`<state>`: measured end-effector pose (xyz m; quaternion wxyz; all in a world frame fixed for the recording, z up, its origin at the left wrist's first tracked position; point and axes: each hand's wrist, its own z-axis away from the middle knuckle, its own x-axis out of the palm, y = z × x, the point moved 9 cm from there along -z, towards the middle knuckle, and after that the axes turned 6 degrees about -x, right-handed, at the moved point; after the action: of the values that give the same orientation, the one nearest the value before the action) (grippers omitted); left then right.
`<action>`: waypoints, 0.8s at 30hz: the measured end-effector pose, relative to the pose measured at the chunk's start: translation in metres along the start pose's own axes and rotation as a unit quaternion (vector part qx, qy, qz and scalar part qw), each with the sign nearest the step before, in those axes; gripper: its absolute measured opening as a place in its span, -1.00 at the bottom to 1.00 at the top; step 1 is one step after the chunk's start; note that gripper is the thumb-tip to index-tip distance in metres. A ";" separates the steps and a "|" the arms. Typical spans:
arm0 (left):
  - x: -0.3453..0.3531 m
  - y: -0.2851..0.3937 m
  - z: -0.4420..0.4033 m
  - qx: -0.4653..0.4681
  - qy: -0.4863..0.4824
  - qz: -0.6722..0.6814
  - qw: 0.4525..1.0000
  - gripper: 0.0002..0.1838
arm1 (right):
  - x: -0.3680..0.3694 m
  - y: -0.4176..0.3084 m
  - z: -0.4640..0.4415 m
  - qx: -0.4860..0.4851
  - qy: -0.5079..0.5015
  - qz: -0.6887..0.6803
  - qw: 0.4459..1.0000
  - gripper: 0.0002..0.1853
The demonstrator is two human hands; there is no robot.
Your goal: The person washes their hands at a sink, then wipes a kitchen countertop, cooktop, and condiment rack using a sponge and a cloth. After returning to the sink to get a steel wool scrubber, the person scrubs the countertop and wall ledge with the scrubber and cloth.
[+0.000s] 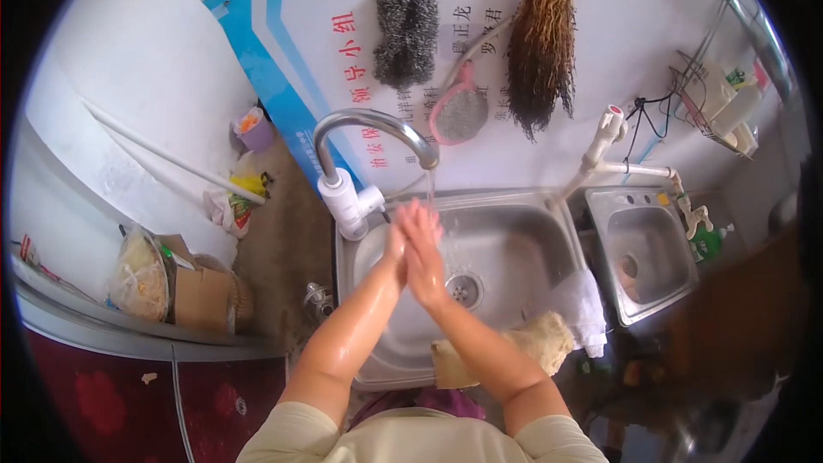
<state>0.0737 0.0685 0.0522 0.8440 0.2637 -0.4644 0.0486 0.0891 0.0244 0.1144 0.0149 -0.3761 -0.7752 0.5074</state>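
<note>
Water runs from the curved metal faucet [377, 118] onto my two hands, which are pressed together palm to palm over the left part of a steel sink [523, 249]. My left hand [399, 236] and my right hand [423, 238] have their fingers stretched out and pointing up toward the spout. Neither hand shows an object in it, though the palms are hidden against each other. Both forearms look wet. A round drain [464, 291] lies below and to the right of the hands.
A white towel [581, 309] and a yellowish cloth [540, 341] hang on the sink's front edge. A smaller sink [647, 249] stands right, beside a white pipe with a tap [696, 216]. A straw brush [543, 43] and dark scrubber [405, 34] hang behind.
</note>
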 end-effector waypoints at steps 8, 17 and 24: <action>0.016 -0.004 0.011 0.020 -0.027 0.031 0.999 -0.38 | -0.021 -0.005 -0.008 0.050 0.041 -0.038 0.997 -0.69; 0.005 -0.020 0.002 -0.056 -0.108 -0.004 0.993 -0.49 | -0.018 0.014 -0.014 0.145 0.058 -0.062 0.986 -0.76; -0.010 -0.021 0.001 -0.039 -0.027 0.002 0.999 -0.62 | 0.003 0.064 0.000 0.334 0.113 -0.289 0.890 -0.58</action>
<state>0.0743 0.0515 0.0362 0.8407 0.2302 -0.4895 0.0251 0.1235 0.0397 0.0620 0.3737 -0.1626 -0.6272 0.6638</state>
